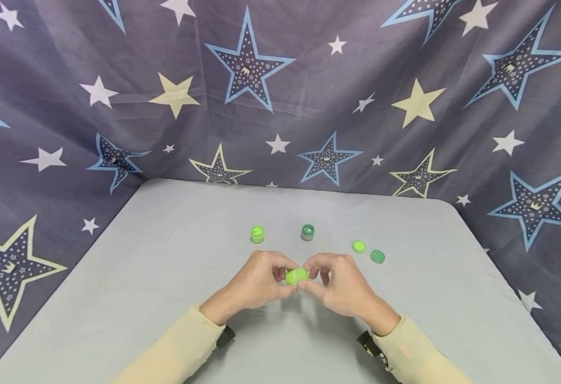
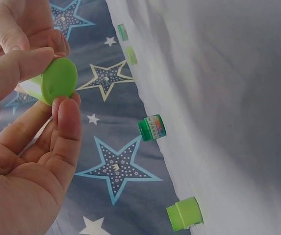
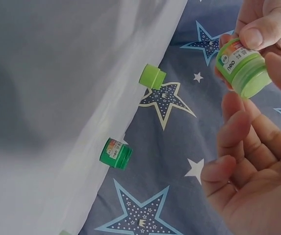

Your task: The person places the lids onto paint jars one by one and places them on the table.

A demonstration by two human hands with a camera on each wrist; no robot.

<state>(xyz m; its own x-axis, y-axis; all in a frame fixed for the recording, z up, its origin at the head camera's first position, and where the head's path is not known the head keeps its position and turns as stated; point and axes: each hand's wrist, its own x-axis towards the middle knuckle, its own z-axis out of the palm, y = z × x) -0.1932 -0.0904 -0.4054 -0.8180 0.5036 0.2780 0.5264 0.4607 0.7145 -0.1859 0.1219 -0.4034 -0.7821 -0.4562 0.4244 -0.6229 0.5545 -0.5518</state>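
Observation:
Between both hands in the head view is a small light green paint jar (image 1: 296,276), lying on its side above the table. My left hand (image 1: 261,280) pinches its base between thumb and fingers; the round base (image 2: 62,81) faces the left wrist camera. At the other end, my right hand (image 1: 342,285) has its thumb and fingertips at the capped end (image 3: 254,81). A printed label shows on the jar's side in the right wrist view. Beyond the hands stand an uncapped light green jar (image 1: 257,234) and an uncapped dark green jar (image 1: 307,232).
A light green lid (image 1: 359,246) and a dark green lid (image 1: 378,256) lie right of the jars. The grey-white tablecloth (image 1: 165,256) covers the table. A dark curtain with stars (image 1: 304,96) hangs behind and at both sides.

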